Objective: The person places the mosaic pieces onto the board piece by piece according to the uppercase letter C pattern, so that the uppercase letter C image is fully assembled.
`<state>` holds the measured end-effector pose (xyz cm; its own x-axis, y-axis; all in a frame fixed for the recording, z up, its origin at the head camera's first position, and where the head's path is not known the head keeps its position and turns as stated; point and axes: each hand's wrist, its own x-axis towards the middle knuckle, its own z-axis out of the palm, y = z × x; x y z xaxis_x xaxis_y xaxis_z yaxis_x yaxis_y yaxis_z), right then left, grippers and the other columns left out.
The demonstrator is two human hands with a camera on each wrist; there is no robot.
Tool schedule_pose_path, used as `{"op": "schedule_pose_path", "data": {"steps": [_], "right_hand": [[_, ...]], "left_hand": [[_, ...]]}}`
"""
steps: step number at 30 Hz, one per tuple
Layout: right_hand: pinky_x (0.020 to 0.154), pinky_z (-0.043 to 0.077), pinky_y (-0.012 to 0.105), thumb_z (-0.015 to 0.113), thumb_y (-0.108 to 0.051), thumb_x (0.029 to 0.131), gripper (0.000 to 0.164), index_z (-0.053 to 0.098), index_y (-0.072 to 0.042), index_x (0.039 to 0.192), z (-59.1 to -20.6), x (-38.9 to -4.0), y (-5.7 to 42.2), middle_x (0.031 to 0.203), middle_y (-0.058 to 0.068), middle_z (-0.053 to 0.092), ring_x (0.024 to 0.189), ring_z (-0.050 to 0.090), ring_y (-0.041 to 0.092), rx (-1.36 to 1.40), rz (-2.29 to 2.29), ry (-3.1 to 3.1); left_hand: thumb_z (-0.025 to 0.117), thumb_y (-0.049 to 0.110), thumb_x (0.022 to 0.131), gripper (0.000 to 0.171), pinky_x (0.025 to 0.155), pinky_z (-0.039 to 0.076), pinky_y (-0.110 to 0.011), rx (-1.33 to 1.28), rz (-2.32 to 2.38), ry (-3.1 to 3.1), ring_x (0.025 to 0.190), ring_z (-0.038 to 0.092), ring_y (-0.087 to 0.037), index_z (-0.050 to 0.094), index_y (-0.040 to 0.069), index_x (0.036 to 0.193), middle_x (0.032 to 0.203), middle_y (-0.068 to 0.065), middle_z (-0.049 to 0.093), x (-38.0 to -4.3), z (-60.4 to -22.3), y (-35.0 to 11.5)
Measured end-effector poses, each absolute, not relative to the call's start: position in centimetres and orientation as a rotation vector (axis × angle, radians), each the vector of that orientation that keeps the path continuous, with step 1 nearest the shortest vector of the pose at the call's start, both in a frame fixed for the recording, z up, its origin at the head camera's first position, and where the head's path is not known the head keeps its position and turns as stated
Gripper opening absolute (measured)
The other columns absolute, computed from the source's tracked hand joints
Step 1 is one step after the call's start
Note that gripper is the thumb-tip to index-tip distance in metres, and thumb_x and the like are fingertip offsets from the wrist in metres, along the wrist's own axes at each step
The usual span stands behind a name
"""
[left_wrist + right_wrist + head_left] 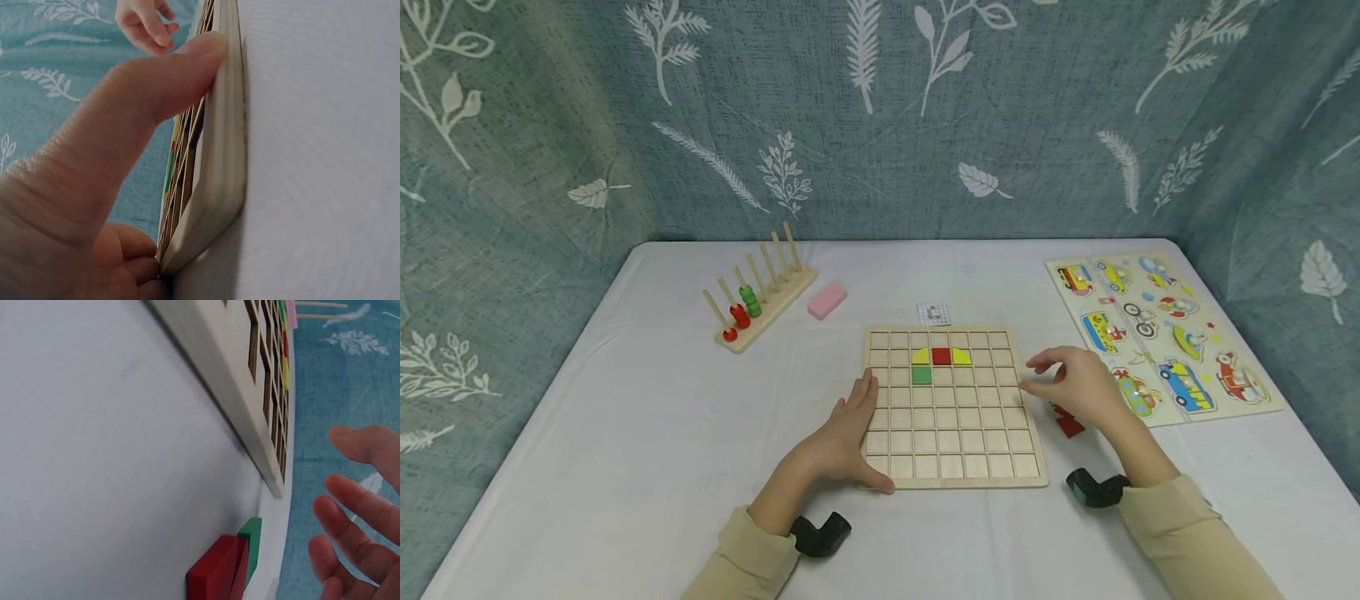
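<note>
A wooden grid board (962, 482) lies flat on the table. In its upper rows sit a red square (941, 357) between two yellow quarter-round pieces (921, 357), and a green square (921, 376) below the left one. My left hand (842, 437) rests along the board's left side, fingers extended; its thumb (194, 50) touches the front edge. Over the board's right edge hovers my right hand (1081, 387), thumb and fingers apart, holding nothing. Beneath it on the table lie red blocks (212, 569) and a green block (253, 544), partly hidden by the hand in the head view.
Behind the board lies a small pattern card (934, 314). To the back left stand a peg rack (775, 307) with red and green beads and a pink block (827, 301). A vehicle picture puzzle (1225, 404) covers the table's right side. Patterned cloth (880, 175) hangs behind.
</note>
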<state>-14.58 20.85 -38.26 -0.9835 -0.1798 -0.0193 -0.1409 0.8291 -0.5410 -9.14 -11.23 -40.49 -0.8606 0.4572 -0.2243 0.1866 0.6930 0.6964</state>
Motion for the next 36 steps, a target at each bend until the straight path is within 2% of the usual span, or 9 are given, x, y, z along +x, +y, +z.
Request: {"op": "schedule_pose_path", "data": {"steps": [20,29,36], "right_hand": [[0.050,0.038,0.028,0.075,-0.032,0.073,0.037,0.069,-0.006,0.098,-38.8,-13.9,23.1,0.089,0.007,0.065,0.062,0.049,0.016,-0.178,-0.779,2.942],[0.057,0.041,0.028,0.076,-0.035,0.071,0.040,0.068,-0.005,0.097,-38.9,-13.8,23.4,0.089,0.008,0.066,0.074,0.056,0.021,-0.118,-0.721,2.949],[0.062,0.041,0.036,0.076,-0.039,0.070,0.044,0.068,-0.004,0.097,-38.9,-13.7,23.6,0.090,0.009,0.066,0.078,0.057,0.022,-0.033,-0.670,2.916]], "left_hand": [[0.090,0.031,0.051,0.134,0.110,0.005,-0.047,0.517,0.965,2.527,0.138,-0.007,-0.026,0.001,-0.007,0.143,0.151,-0.017,-0.008,-9.2,-40.7,-11.3],[0.090,0.030,0.051,0.133,0.110,0.005,-0.047,0.505,0.972,2.524,0.138,-0.006,-0.026,0.001,-0.007,0.143,0.151,-0.017,-0.007,-9.2,-40.7,-11.3],[0.090,0.031,0.051,0.134,0.110,0.005,-0.045,0.503,0.959,2.528,0.138,-0.007,-0.025,0.000,-0.005,0.144,0.151,-0.016,-0.008,-9.1,-40.6,-11.3]]}}
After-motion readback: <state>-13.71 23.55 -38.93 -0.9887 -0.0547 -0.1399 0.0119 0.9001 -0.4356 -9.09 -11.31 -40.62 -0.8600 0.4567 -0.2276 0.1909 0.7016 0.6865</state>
